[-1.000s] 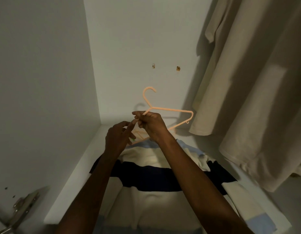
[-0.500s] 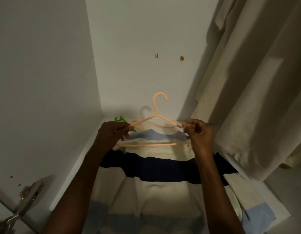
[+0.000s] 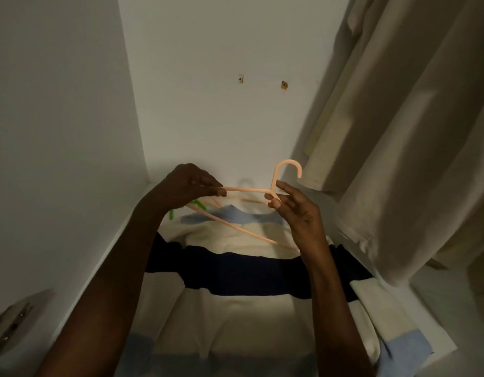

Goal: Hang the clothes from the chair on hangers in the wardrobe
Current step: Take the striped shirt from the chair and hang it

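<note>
A peach plastic hanger (image 3: 251, 190) is held above a striped shirt (image 3: 235, 268) of cream, navy and light blue that lies flat on the white wardrobe floor (image 3: 116, 240). My left hand (image 3: 186, 186) grips the hanger's left shoulder arm. My right hand (image 3: 292, 208) pinches it at the neck, just below the hook, which points up and right. The hanger's lower bar slants down to the right over the shirt's collar.
A green hanger (image 3: 197, 206) and another peach one lie on the floor behind the shirt's collar. Cream garments (image 3: 398, 131) hang at the right, close to my right hand. White walls close in on the left and back. A metal hinge (image 3: 10, 319) shows at lower left.
The hanger has been turned and shifted right, its hook now near the hanging cream garments. My right hand moved from the right shoulder end to the neck; my left hand stays on the left arm.
</note>
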`<state>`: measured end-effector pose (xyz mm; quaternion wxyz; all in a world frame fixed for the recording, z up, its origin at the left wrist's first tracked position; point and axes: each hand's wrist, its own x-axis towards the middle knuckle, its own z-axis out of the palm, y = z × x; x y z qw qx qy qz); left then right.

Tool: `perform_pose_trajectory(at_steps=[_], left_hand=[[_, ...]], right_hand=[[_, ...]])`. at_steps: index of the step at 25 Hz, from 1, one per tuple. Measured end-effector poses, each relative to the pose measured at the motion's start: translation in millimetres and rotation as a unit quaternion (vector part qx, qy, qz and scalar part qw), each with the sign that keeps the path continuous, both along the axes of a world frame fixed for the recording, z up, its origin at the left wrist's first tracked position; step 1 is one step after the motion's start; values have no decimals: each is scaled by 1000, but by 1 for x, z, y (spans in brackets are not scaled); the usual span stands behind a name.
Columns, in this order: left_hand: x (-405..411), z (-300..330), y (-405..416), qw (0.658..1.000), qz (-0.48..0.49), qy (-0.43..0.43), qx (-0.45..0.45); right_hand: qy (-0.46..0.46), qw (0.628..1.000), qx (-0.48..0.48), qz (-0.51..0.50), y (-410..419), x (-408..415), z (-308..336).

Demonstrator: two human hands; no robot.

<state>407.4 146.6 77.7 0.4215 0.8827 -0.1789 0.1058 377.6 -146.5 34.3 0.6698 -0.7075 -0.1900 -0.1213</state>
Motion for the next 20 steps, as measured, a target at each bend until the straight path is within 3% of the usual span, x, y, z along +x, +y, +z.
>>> perform_pose_trajectory(at_steps=[5, 8, 10, 12, 16, 18, 20], left_hand=[[34, 6, -26, 982, 120, -144, -35], [55, -15, -48, 911, 270, -311, -37], [52, -33, -61, 876, 368, -287, -120], [48, -57, -79, 892, 373, -204, -153], [64, -115, -103, 975, 173, -103, 99], [69, -126, -110, 968, 66, -14, 242], [70, -129, -114, 942, 41, -25, 333]], right_hand=[[1, 999, 52, 16, 5, 27, 32], [10, 990, 108, -94, 4, 60, 36], [-9, 976, 157, -148, -9, 75, 35], [-24, 964, 199, -173, -20, 87, 38], [24, 932, 317, -175, -17, 119, 46], [45, 923, 352, -152, -11, 135, 46], [48, 916, 376, -129, -8, 148, 44]])
